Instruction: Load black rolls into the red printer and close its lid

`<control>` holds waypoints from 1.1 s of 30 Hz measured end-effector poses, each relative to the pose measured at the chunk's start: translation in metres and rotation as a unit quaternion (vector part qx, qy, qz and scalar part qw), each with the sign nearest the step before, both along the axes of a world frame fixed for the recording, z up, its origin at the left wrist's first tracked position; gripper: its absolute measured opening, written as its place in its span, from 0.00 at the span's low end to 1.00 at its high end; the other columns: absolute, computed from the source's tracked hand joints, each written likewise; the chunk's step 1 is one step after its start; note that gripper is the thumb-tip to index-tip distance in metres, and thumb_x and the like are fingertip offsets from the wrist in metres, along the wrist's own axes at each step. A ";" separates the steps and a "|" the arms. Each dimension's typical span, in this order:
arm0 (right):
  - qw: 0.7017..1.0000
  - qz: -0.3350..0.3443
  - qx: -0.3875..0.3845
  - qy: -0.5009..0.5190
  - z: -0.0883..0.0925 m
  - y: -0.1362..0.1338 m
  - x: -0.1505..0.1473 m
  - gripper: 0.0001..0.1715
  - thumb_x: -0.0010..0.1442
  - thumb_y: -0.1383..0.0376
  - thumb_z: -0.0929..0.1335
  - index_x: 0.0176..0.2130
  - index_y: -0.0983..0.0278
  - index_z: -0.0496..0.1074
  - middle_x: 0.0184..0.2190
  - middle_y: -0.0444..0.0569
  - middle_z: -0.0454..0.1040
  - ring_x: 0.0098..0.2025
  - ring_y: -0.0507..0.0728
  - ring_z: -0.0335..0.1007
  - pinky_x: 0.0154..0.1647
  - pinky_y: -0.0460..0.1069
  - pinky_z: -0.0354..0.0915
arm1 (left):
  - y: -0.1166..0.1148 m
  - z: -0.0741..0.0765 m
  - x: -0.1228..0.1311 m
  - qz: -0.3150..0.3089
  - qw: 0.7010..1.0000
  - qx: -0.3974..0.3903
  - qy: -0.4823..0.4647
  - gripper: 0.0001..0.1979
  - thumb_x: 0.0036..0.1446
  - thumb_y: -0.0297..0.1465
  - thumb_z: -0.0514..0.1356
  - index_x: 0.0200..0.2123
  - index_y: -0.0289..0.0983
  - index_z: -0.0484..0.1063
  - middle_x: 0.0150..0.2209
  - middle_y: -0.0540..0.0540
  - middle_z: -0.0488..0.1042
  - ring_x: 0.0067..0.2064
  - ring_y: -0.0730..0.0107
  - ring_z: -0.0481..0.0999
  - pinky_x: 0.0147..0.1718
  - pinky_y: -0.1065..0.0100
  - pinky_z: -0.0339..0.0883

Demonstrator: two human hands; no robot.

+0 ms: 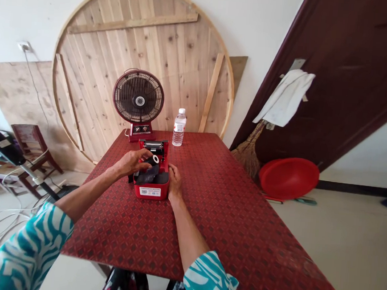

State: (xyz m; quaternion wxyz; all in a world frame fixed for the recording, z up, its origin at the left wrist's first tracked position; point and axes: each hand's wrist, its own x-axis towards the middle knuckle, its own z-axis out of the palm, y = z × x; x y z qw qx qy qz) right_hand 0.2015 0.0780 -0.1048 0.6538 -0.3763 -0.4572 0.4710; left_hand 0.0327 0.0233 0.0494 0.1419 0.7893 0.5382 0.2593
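A small red printer (163, 192) stands on the table with its lid up, showing a dark roller (153, 146) inside the lid. A black roll with a white core (155, 159) is at the opening, and a loose dark strip (148, 174) lies across it. My left hand (134, 162) reaches in from the left, its fingers closed on the black roll; part of the grip is hidden. My right hand (174, 183) holds the right side of the printer, thumb side up. A white label (150, 191) is on the printer's front.
Behind the printer stand a red fan (138, 97) and a water bottle (179, 128) on the patterned red table (221, 218). A round wooden panel (148, 43) leans on the wall. To the right are a straw broom (250, 151) and a red basin (288, 178).
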 end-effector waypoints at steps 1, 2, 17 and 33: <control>1.000 -0.002 -0.007 0.001 0.001 0.000 0.000 0.19 0.55 0.54 0.64 0.42 0.59 0.75 0.42 0.46 0.78 0.47 0.57 0.70 0.50 0.53 0.63 | 0.005 0.001 0.006 0.000 0.999 -0.010 0.043 0.16 0.53 0.34 0.62 0.46 0.40 0.73 0.42 0.48 0.79 0.42 0.66 0.77 0.43 0.67 0.69; 1.000 -0.006 -0.013 0.002 0.001 0.000 0.000 0.19 0.55 0.54 0.64 0.41 0.59 0.75 0.43 0.46 0.78 0.47 0.57 0.70 0.50 0.53 0.63 | 0.010 0.001 0.010 0.001 0.996 -0.019 0.085 0.16 0.53 0.33 0.63 0.46 0.40 0.74 0.43 0.47 0.79 0.42 0.65 0.77 0.42 0.68 0.69; 1.000 -0.001 -0.022 -0.008 0.003 -0.001 0.000 0.18 0.56 0.56 0.63 0.42 0.58 0.75 0.44 0.46 0.78 0.48 0.57 0.70 0.52 0.53 0.64 | 0.023 0.019 0.039 0.049 0.940 -0.081 0.329 0.18 0.50 0.31 0.63 0.46 0.43 0.77 0.44 0.41 0.79 0.46 0.53 0.78 0.39 0.65 0.69; 1.000 -0.005 -0.014 -0.023 0.007 -0.003 0.002 0.17 0.56 0.56 0.64 0.42 0.58 0.76 0.43 0.45 0.78 0.49 0.57 0.70 0.55 0.54 0.61 | -0.018 -0.011 0.004 -0.017 0.999 -0.038 -0.021 0.20 0.63 0.42 0.51 0.46 0.38 0.77 0.46 0.46 0.79 0.46 0.63 0.77 0.46 0.68 0.68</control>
